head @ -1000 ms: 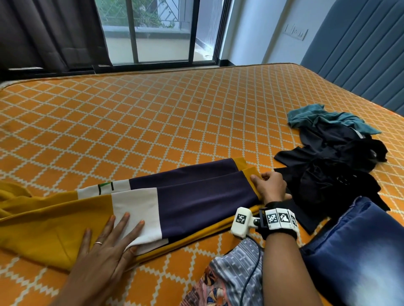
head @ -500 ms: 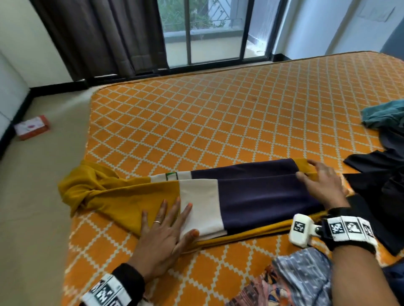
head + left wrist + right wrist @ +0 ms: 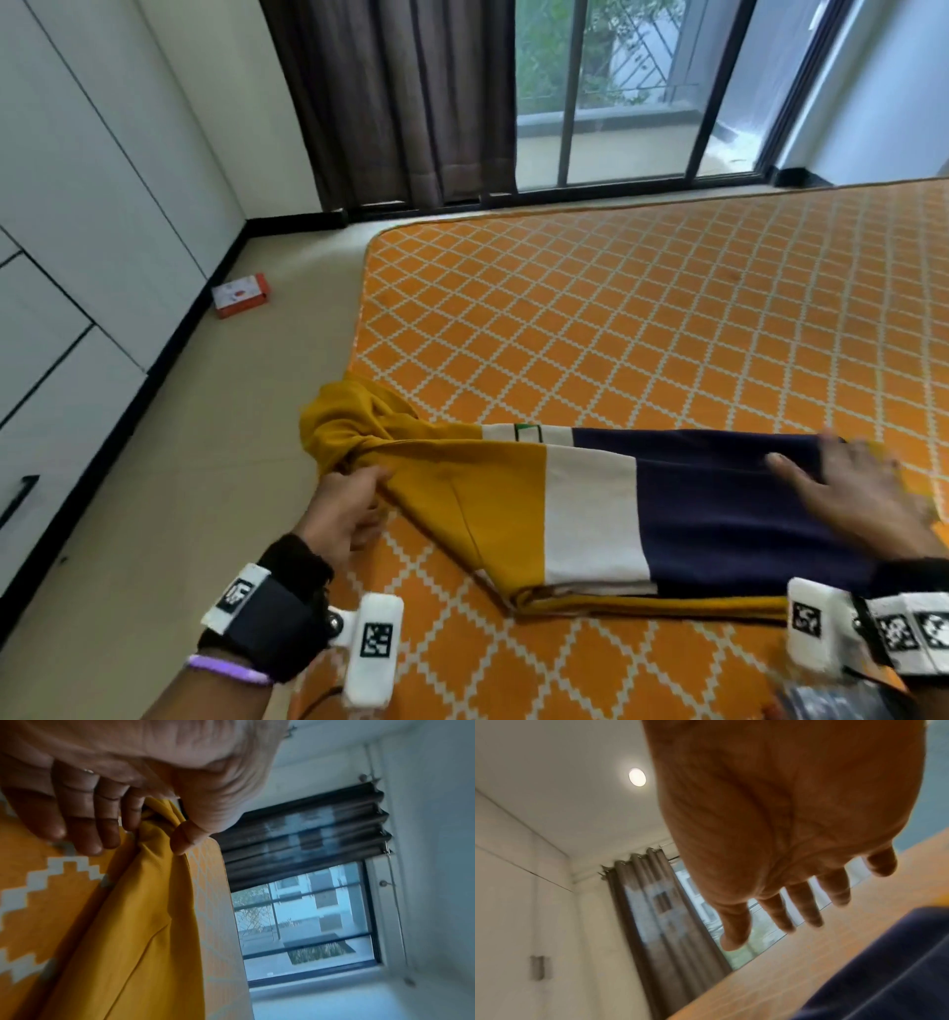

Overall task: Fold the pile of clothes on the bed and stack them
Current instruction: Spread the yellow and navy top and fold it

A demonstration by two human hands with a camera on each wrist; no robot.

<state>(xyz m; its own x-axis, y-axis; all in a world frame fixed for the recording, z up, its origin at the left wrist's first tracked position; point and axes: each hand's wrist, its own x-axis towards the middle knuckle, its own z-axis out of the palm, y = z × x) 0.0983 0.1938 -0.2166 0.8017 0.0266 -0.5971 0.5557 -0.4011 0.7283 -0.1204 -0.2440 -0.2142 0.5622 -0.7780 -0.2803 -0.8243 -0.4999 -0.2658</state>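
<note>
Left hand pinches the bunched mustard end of the colour-block garment between thumb and fingers, at the bed's corner edge. Right hand, motion-blurred, lies with fingers spread and straight over the navy end; whether it presses the cloth is unclear. The garment stretches lengthwise across the orange lattice-patterned bed, mustard, white, then navy, with a small green-edged mark on its far white band, too small to read. Square black-and-white coded tags sit on both wristbands. An orange-and-white box lies on the floor by white cupboards; its print is illegible. Dark curtains hang beside the window.
</note>
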